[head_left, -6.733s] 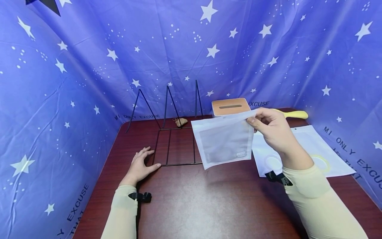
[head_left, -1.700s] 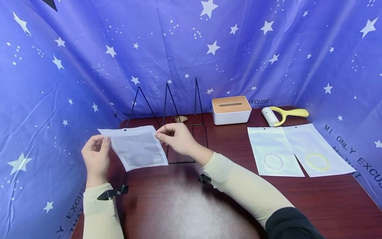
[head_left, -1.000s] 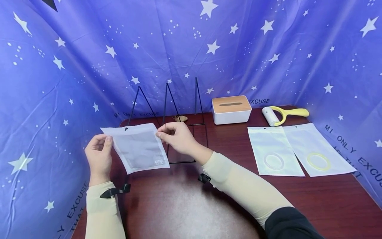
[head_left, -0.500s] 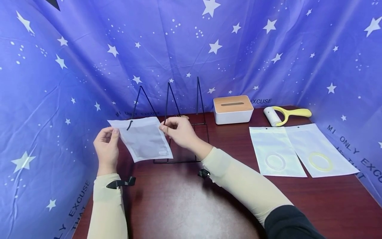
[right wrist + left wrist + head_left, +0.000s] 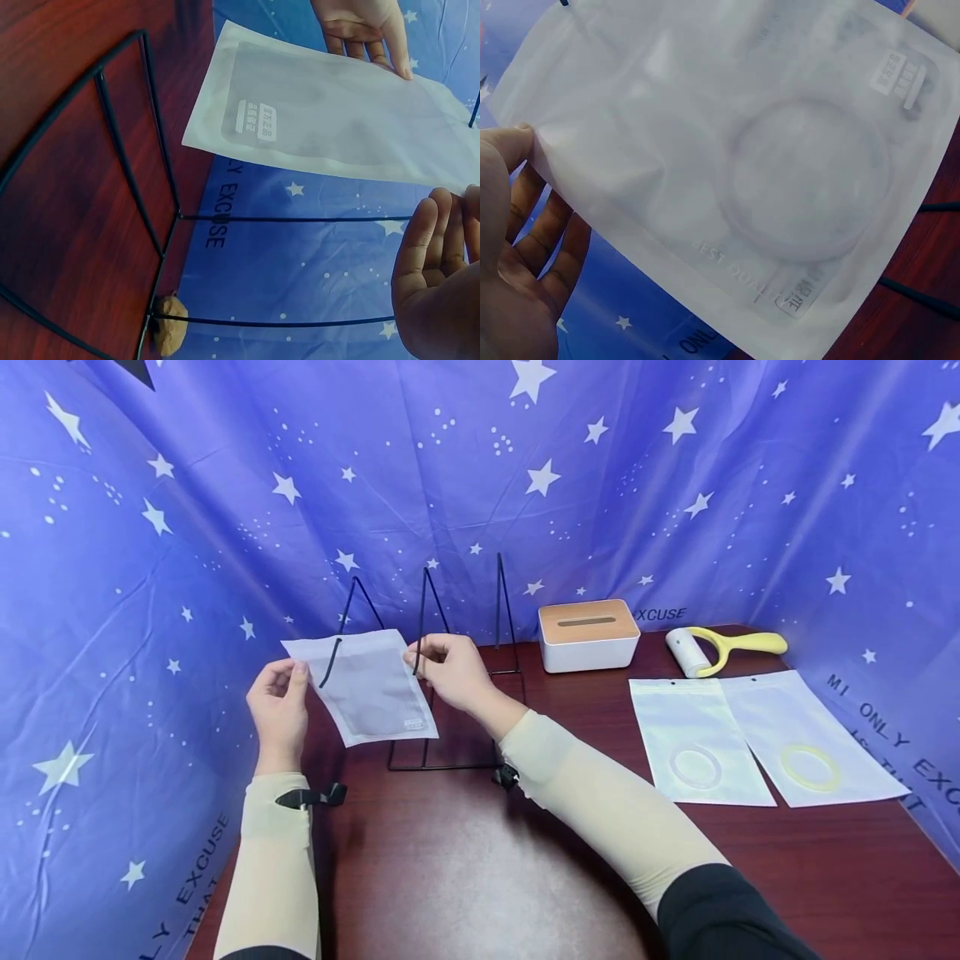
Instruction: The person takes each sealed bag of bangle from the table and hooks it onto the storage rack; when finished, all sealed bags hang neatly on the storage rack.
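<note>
A translucent white zip pouch (image 5: 367, 689) stretches between both hands, raised above the table. My left hand (image 5: 281, 710) pinches its left edge near the top between thumb and fingers. My right hand (image 5: 459, 677) pinches the opposite upper edge. A black wire rack (image 5: 457, 767) stands behind, with upright bent prongs. Its leftmost prong passes through the hole at the top of the pouch, and the prong's end shows in front. In the left wrist view a round ring shape shows through the pouch (image 5: 667, 187). The right wrist view shows printed labels on the pouch (image 5: 322, 112).
Two white pouches lie flat on the right, one with a pale ring (image 5: 696, 767), the other with a yellow ring (image 5: 812, 768). Behind them are a yellow-handled roller (image 5: 731, 643) and a wood-topped tissue box (image 5: 588, 653). A small tan object (image 5: 172, 325) sits by the rack; a blue star curtain surrounds the table.
The pouch went from the right hand alone to both hands at the left. Over the last second it moved up and back, and the left prong came through its hole.
</note>
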The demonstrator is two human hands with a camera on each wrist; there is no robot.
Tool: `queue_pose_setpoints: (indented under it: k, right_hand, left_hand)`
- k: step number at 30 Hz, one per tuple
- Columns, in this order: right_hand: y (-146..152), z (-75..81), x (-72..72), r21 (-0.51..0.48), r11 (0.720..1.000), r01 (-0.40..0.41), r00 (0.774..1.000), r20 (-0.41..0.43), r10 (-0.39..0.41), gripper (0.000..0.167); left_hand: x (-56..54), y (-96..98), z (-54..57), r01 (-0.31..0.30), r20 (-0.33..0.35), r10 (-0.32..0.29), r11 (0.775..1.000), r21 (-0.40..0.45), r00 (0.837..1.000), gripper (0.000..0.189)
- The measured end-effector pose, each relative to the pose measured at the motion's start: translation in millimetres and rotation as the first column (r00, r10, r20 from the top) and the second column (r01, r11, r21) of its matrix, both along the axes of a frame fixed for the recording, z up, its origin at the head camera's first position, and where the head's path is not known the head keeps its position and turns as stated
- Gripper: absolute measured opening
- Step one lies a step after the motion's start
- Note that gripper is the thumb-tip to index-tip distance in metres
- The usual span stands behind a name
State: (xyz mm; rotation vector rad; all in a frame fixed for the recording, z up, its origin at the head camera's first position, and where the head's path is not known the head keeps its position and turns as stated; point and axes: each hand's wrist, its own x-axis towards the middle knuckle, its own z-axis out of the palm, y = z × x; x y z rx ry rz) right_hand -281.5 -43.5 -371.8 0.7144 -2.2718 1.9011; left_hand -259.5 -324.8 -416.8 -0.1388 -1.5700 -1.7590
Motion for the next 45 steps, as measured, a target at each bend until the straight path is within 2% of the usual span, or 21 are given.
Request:
queue_pose_setpoints:
  k: [5, 10, 13, 19, 21, 23, 28, 31, 34, 38, 41, 45]
  right_hand:
    - [-2, 0.8, -12.3, 0.007, 0.999, 0.047, 0.999, -0.006, -0.047, 0.013]
    - [-3, 1.1, -23.0, 0.036, 0.994, 0.107, 0.994, -0.013, -0.106, 0.012]
    - [-5, 2.9, -28.1, 0.043, 0.992, 0.122, 0.993, -0.006, -0.122, 0.012]
    - [-9, 6.8, -36.9, 0.066, 0.988, 0.14, 0.99, 0.004, -0.14, 0.014]
    - [-11, 6.9, -40.1, 0.063, 0.987, 0.148, 0.989, 0.015, -0.149, 0.014]
    - [-13, 6.9, -42.9, 0.05, 0.987, 0.152, 0.987, 0.037, -0.154, 0.013]
    - [-15, 9.1, -49.8, 0.034, 0.982, 0.187, 0.98, 0.068, -0.189, 0.011]
    - [-16, 10.4, -55.3, 0.04, 0.977, 0.211, 0.975, 0.068, -0.214, 0.013]
    - [-18, 10.1, -61.1, 0.016, 0.976, 0.219, 0.973, 0.074, -0.219, 0.015]
    - [-20, 9.8, -65.5, -0.026, 0.973, 0.228, 0.97, 0.093, -0.225, 0.013]
    - [-22, 10.5, -67.5, -0.036, 0.967, 0.251, 0.964, 0.102, -0.246, 0.011]
    - [-23, 11.5, -69.1, -0.028, 0.961, 0.276, 0.958, 0.093, -0.273, 0.011]
  left_hand:
    - [-12.1, 0.1, 6.2, 0.004, 0.02, -0.004, 0.999, -0.034, 1.0, 0.024]
    - [-24.0, -0.2, 10.8, 0.028, 0.012, -0.028, 0.999, -0.039, 1.0, 0.024]
    - [-29.6, -0.9, 13.2, 0.022, 0.01, -0.021, 0.999, -0.043, 1.0, 0.023]
    - [-40.5, -4.0, 17.1, -0.016, 0.047, 0.019, 0.997, -0.073, 0.999, 0.007]
    - [-44.5, -5.0, 18.1, -0.009, 0.064, 0.012, 0.998, -0.055, 0.998, 0.002]
    - [-48.3, -5.3, 19.5, 0.0, 0.074, 0.002, 0.999, -0.034, 0.997, 0.006]
    - [-59.7, -4.2, 23.8, 0.025, 0.072, -0.024, 1.0, -0.008, 0.997, 0.003]
    - [-65.5, -2.7, 25.8, 0.017, 0.079, -0.016, 1.0, -0.013, 0.997, 0.01]
    - [-70.4, -1.8, 26.4, 0.004, 0.088, -0.002, 1.0, -0.022, 0.996, 0.015]
    - [-75.4, -0.4, 26.7, -0.01, 0.085, 0.011, 1.0, -0.021, 0.996, 0.01]
    - [-78.1, 1.6, 27.6, -0.022, 0.102, 0.023, 1.0, -0.018, 0.995, 0.003]
    - [-79.6, 2.4, 28.5, -0.026, 0.129, 0.028, 1.0, -0.012, 0.991, 0.003]
